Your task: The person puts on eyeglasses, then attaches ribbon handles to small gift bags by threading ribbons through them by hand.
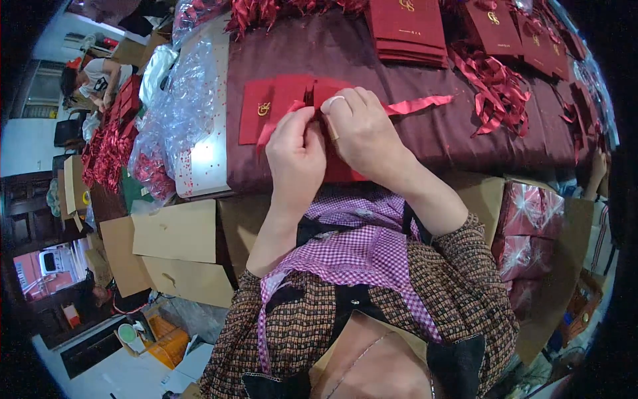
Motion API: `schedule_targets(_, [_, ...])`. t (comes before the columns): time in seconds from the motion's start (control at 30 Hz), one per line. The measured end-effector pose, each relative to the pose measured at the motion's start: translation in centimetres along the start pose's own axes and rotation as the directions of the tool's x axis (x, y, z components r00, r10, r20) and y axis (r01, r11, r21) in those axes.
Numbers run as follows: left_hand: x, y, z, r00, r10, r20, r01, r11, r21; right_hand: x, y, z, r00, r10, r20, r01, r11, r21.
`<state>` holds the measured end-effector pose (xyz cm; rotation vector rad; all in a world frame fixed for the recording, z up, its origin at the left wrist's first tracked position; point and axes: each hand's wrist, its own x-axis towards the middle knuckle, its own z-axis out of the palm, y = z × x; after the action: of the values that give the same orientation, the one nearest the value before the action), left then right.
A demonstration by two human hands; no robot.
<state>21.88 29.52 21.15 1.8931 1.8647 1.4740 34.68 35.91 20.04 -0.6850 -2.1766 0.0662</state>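
On the table in front of me lies a flat red paper piece point(252, 123) with a gold emblem, a card or a folded bag; I cannot tell which. Both hands meet over its near middle. My left hand point(294, 149) is closed, thumb against fingers, with red ribbon by it. My right hand point(362, 126) wears a ring and pinches beside the left. A loose end of the red ribbon point(419, 105) runs out to the right from behind my right hand. The fingertips and the spot where the ribbon meets the paper are partly hidden.
A dark red cloth point(279, 50) covers the table. Stacked red cards point(409, 30) and a heap of ribbons point(495, 93) lie far right. Clear plastic bags point(189, 100) lie left. Open cardboard boxes point(176, 233) stand below the edge. Another person point(103, 76) works far left.
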Motion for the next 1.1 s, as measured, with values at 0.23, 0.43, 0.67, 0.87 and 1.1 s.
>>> schedule_targets(0.23, [0.5,0.7,0.3,0.999,0.048,-0.018,-0.048,0.998,-0.04,2.0,0.3,-1.4,0.996,0.003,0.084,-0.019,0.981,0.191])
schedule_targets(0.43, [0.2,0.1,-0.7,0.984,-0.146,0.103,0.171,0.934,-0.312,1.7,1.4,-3.2,0.918,0.31,0.25,-0.398,0.711,0.58])
schedule_targets(0.67, [0.8,-1.9,-0.9,0.973,-0.006,0.231,0.068,0.964,-0.259,0.8,1.7,-2.7,0.872,0.361,0.332,-0.488,0.572,0.659])
schedule_targets(0.87, [0.6,-1.8,-0.8,0.973,0.006,0.231,0.046,0.974,-0.221,1.1,1.4,-3.6,0.894,0.254,0.369,-0.437,0.67,0.6])
schedule_targets(1.1, [1.1,-0.6,-1.1,0.956,0.166,0.243,-0.107,0.965,-0.239,3.6,2.8,-5.1,0.971,-0.06,0.232,-0.047,0.901,0.432])
